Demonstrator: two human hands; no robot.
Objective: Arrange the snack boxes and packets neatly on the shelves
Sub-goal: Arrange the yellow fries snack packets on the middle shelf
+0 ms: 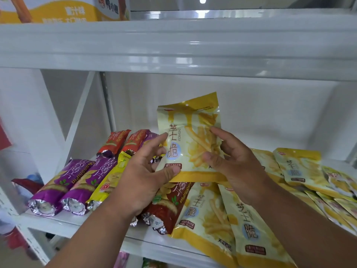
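Observation:
I hold a pale yellow snack packet [188,136] with fries printed on it upright above the middle shelf [63,223]. My left hand [143,175] pinches its lower left edge with thumb in front. My right hand [229,161] grips its right side, thumb across the front. Below it lie several matching yellow packets [204,213], flat and overlapping, spreading to the right [301,171]. To the left lie purple tube packets [58,188], one yellow tube [110,182], red tubes behind [117,140] and a red-brown tube [170,202] partly under my left hand.
The white upper shelf's front edge [193,49] runs across just above the held packet. An orange and white snack box [58,10] stands on that upper shelf at left. White diagonal braces [77,120] stand at the left. More goods show dimly on the shelf below [121,260].

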